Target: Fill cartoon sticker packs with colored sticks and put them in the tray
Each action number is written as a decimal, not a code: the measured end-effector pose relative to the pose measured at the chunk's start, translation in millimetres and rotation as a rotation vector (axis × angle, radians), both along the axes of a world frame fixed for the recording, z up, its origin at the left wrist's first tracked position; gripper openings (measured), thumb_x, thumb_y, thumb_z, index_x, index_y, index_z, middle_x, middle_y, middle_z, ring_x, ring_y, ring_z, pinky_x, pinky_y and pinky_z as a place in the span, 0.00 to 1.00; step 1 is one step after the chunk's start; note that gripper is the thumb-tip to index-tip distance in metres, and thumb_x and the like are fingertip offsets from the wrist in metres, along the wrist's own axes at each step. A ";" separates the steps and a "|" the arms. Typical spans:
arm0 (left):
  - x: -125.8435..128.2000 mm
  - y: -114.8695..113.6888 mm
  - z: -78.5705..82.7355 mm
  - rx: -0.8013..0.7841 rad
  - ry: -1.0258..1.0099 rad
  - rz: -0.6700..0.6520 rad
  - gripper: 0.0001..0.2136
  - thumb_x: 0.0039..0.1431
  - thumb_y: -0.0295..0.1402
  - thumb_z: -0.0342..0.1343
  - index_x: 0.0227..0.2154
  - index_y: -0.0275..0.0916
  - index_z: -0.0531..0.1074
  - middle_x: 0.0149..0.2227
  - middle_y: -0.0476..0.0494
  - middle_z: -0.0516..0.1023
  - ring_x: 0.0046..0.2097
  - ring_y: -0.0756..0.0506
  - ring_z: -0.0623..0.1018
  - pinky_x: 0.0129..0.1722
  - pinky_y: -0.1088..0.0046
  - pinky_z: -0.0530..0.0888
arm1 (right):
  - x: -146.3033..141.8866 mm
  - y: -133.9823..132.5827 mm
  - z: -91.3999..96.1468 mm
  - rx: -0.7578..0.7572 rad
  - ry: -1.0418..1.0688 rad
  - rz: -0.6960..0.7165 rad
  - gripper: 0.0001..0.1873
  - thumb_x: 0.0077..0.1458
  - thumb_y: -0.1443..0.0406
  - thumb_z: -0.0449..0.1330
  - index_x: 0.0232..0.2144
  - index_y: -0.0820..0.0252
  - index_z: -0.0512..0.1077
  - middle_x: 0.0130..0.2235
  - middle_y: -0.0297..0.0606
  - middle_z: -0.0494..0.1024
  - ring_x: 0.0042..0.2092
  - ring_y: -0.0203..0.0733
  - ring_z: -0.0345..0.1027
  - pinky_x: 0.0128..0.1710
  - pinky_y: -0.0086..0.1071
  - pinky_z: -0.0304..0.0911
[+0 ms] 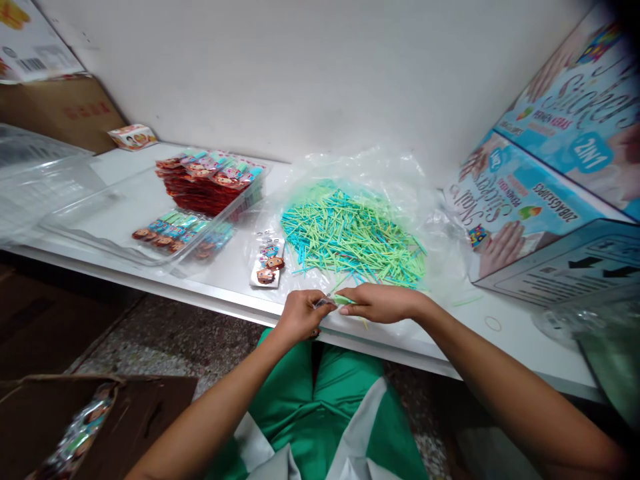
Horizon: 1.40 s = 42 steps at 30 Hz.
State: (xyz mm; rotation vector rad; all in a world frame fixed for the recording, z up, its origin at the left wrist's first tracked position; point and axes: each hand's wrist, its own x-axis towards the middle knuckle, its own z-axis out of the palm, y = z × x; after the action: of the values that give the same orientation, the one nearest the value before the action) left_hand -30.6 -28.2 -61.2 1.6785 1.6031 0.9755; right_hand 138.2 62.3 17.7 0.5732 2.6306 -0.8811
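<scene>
My left hand [303, 316] is at the table's front edge, closed on a small shiny packet [324, 303]; a brown bit of it shows below the fingers. My right hand [383, 303] meets it from the right, thumb and fingers closed on a few thin green sticks [342, 299] at the packet's end. Whether the sticks are inside the packet I cannot tell. Just beyond the hands, a big heap of green and blue sticks [350, 230] lies on a clear plastic bag [395, 167]. Left of it lie small packets with brown cartoon heads [270, 263].
A clear plastic tray [95, 230] on the left holds a stack of red-backed packets [200, 193] and a loose row of packets [167, 230]. Large printed cartons [545, 193] stand at right, near a rubber band [493, 323]. An open brown box [155, 407] sits below, at lower left.
</scene>
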 end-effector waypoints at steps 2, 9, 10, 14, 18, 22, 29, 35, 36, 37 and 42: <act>-0.2 -1.0 0.7 0.055 0.106 -0.019 0.09 0.54 0.36 0.54 0.27 0.36 0.75 0.26 0.46 0.76 0.30 0.48 0.74 0.31 0.76 0.63 | -1.6 0.3 1.1 0.021 -0.059 0.003 0.21 0.60 0.56 0.46 0.45 0.65 0.68 0.37 0.45 0.76 0.35 0.44 0.69 0.31 0.30 0.57; 2.6 -0.8 -0.3 0.171 0.488 -0.118 0.13 0.59 0.37 0.48 0.25 0.37 0.71 0.27 0.43 0.75 0.33 0.45 0.73 0.35 0.71 0.62 | -7.6 -2.0 -5.8 0.178 -0.258 0.030 0.27 0.57 0.58 0.50 0.54 0.69 0.60 0.41 0.54 0.76 0.38 0.51 0.71 0.30 0.33 0.59; 3.6 -0.3 0.5 0.173 0.534 -0.126 0.13 0.60 0.37 0.47 0.26 0.37 0.71 0.27 0.42 0.75 0.34 0.44 0.73 0.35 0.71 0.62 | -8.8 -3.5 -7.0 0.210 -0.280 0.027 0.30 0.56 0.59 0.50 0.57 0.71 0.56 0.40 0.55 0.76 0.38 0.51 0.72 0.29 0.33 0.59; 10.6 0.7 7.8 0.115 0.643 -0.142 0.11 0.61 0.36 0.44 0.31 0.37 0.68 0.31 0.41 0.74 0.35 0.43 0.73 0.33 0.70 0.63 | -14.1 -7.8 -10.1 0.297 -0.320 0.011 0.42 0.54 0.62 0.54 0.62 0.77 0.39 0.41 0.58 0.76 0.40 0.54 0.71 0.30 0.34 0.60; 19.0 0.4 13.5 0.014 0.627 -0.143 0.09 0.62 0.33 0.41 0.37 0.35 0.64 0.35 0.38 0.73 0.36 0.42 0.73 0.32 0.69 0.64 | -19.4 -3.0 -7.3 0.351 -0.318 -0.006 0.51 0.48 0.65 0.60 0.63 0.76 0.33 0.43 0.59 0.75 0.42 0.56 0.70 0.32 0.35 0.61; 20.9 -0.1 13.5 -0.036 0.402 -0.194 0.09 0.63 0.34 0.39 0.39 0.36 0.61 0.34 0.39 0.73 0.35 0.43 0.73 0.32 0.70 0.64 | -21.2 10.9 8.5 0.252 -0.247 0.033 0.50 0.44 0.62 0.64 0.62 0.69 0.43 0.48 0.56 0.72 0.47 0.54 0.68 0.35 0.33 0.61; 18.2 4.5 12.2 -0.172 -0.166 -0.286 0.13 0.62 0.39 0.41 0.29 0.36 0.64 0.25 0.48 0.68 0.28 0.49 0.69 0.29 0.75 0.63 | -15.9 26.6 28.2 -0.087 -0.023 0.086 0.19 0.60 0.57 0.47 0.43 0.63 0.70 0.31 0.38 0.76 0.24 0.31 0.65 0.26 0.25 0.54; 22.7 15.3 8.7 -0.297 -0.548 -0.309 0.14 0.57 0.43 0.49 0.27 0.35 0.64 0.23 0.49 0.67 0.26 0.52 0.67 0.27 0.76 0.63 | -25.3 18.5 9.0 0.272 0.275 -0.186 0.22 0.61 0.55 0.43 0.27 0.61 0.68 0.25 0.35 0.71 0.26 0.34 0.59 0.27 0.27 0.48; 24.7 17.4 8.9 -0.306 -0.585 -0.304 0.14 0.55 0.43 0.51 0.28 0.34 0.64 0.23 0.50 0.66 0.25 0.52 0.66 0.26 0.76 0.63 | -28.8 16.2 5.4 0.287 0.308 -0.243 0.22 0.61 0.54 0.43 0.26 0.61 0.68 0.25 0.35 0.70 0.27 0.34 0.60 0.27 0.27 0.49; 26.9 19.6 9.4 -0.314 -0.615 -0.290 0.14 0.54 0.43 0.52 0.29 0.34 0.65 0.22 0.50 0.66 0.24 0.53 0.66 0.25 0.77 0.62 | -32.3 14.4 1.9 0.277 0.336 -0.286 0.22 0.61 0.54 0.43 0.26 0.60 0.68 0.25 0.35 0.70 0.27 0.34 0.60 0.28 0.27 0.49; 31.7 26.2 10.3 -0.363 -0.797 -0.208 0.17 0.49 0.45 0.57 0.28 0.33 0.66 0.22 0.49 0.68 0.24 0.52 0.68 0.26 0.76 0.65 | -40.4 27.9 -10.6 0.023 0.575 -0.485 0.24 0.61 0.53 0.41 0.35 0.60 0.71 0.28 0.36 0.73 0.31 0.36 0.66 0.33 0.29 0.58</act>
State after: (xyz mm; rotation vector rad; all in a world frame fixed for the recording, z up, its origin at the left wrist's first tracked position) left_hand 1.2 -2.0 -50.9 0.9878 0.9704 0.9943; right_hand 97.8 90.3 7.1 1.1435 3.0598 -1.3200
